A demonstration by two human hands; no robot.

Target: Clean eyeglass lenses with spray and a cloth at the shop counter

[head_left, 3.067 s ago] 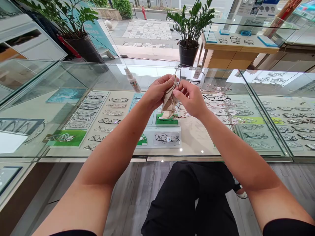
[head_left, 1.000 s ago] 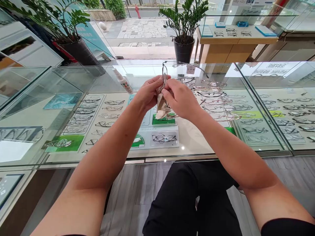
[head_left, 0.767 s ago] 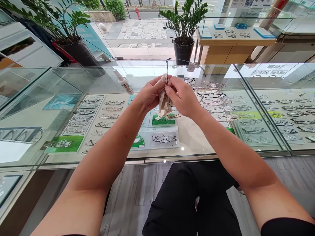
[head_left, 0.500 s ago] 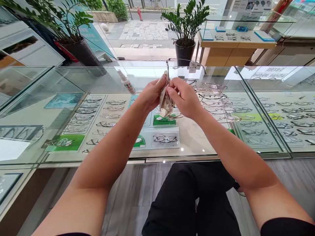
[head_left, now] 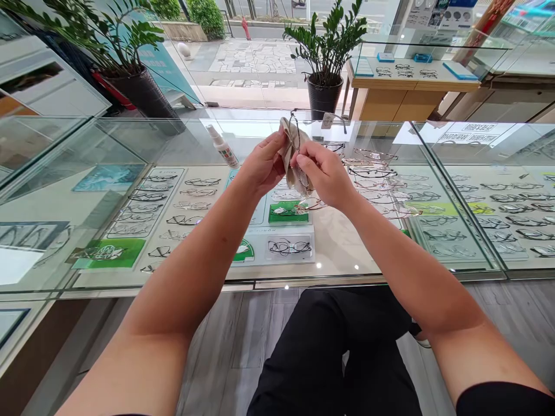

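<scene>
Above the glass counter, my left hand is closed on a beige cloth, which lies against the lens of a pair of eyeglasses. My right hand pinches the frame of these glasses from the other side. One temple, with a small white tag on it, sticks out to the right above my right hand. The cloth and my fingers hide part of the frame. Left of my hands, a white spray bottle stands on the counter.
Several pairs of glasses lie right of my hands. The glass display counter holds rows of frames, including one on a green card. Beyond it are a potted plant at the window and a wooden display table.
The glasses have turned slightly, so more of the rim and cloth face me. The tagged temple has shifted left and a little down. Both hands keep their hold.
</scene>
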